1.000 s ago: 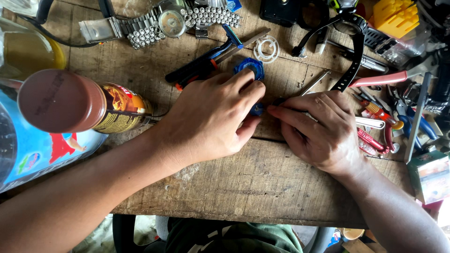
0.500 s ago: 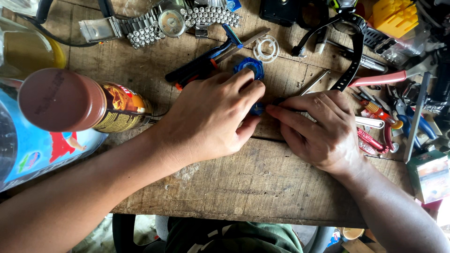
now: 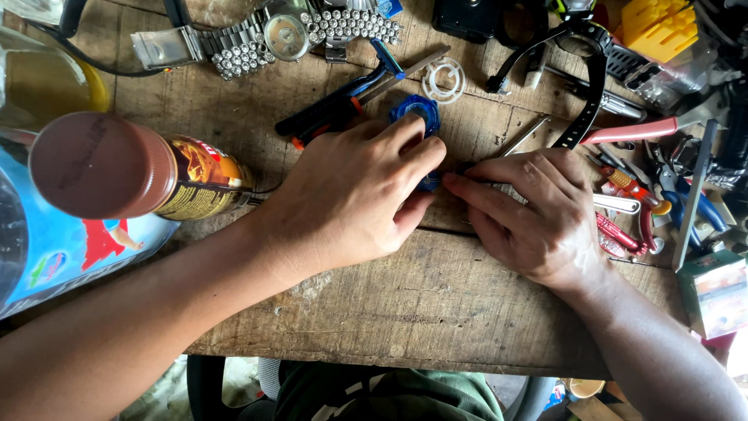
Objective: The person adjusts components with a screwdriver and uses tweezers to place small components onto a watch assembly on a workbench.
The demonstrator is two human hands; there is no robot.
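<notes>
My left hand [image 3: 354, 195] lies flat over the blue watch case [image 3: 417, 117], fingers curled down to pin it against the wooden bench [image 3: 436, 304] so it cannot slide. Only the case's upper rim shows past my knuckles. My right hand [image 3: 538, 214] pinches a thin dark tool [image 3: 466, 168] low and level, its tip meeting the case at my left fingertips — braced on the wood for steadiness. The pliers [image 3: 631, 131], a black strap [image 3: 584, 86] and a metal watch bracelet [image 3: 249, 43] sit pushed back — within reach
</notes>
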